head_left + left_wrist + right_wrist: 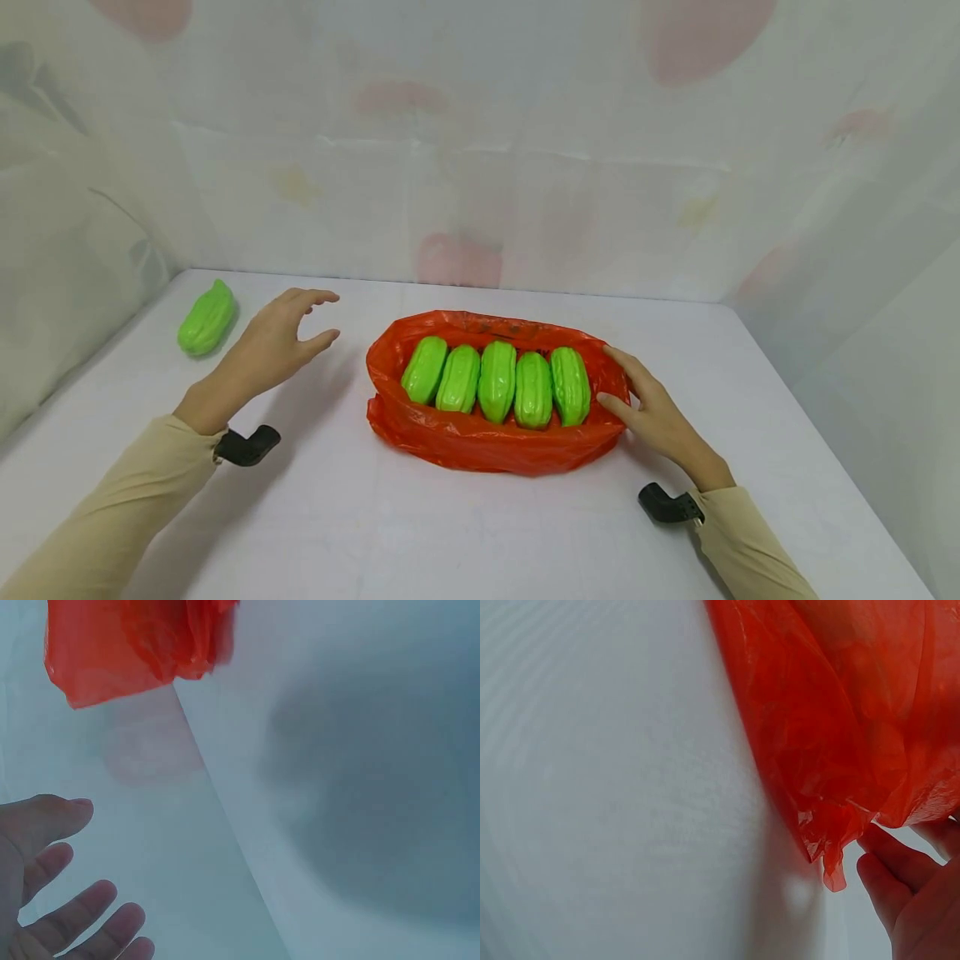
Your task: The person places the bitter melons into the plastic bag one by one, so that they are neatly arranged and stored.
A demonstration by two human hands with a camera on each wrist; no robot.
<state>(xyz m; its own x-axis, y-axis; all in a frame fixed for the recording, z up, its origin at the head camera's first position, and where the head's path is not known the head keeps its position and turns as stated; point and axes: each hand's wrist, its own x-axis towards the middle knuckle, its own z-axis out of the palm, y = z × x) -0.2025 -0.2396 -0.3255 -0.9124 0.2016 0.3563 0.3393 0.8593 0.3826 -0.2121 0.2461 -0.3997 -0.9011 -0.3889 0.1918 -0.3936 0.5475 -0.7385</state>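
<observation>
A red plastic bag (480,446) lies on the table with its mouth spread wide. Inside it, several glossy, bright green, ridged gourd-like pieces (497,382) stand side by side in a row. My right hand (660,417) holds the bag's right end, the thumb over the rim and other fingers against the outside; the right wrist view shows fingers (889,889) touching the crumpled red plastic. Left of the bag, my left hand (273,346) hovers above the table, thumb and fingers spread apart, holding nothing. Another green gourd-like piece (207,319) with a pointed end lies beyond that hand.
The white table (420,533) ends at a back edge against a pale printed curtain (525,200). Similar cloth hangs along the left and right sides. Each sleeve cuff carries a black wrist mount (249,446).
</observation>
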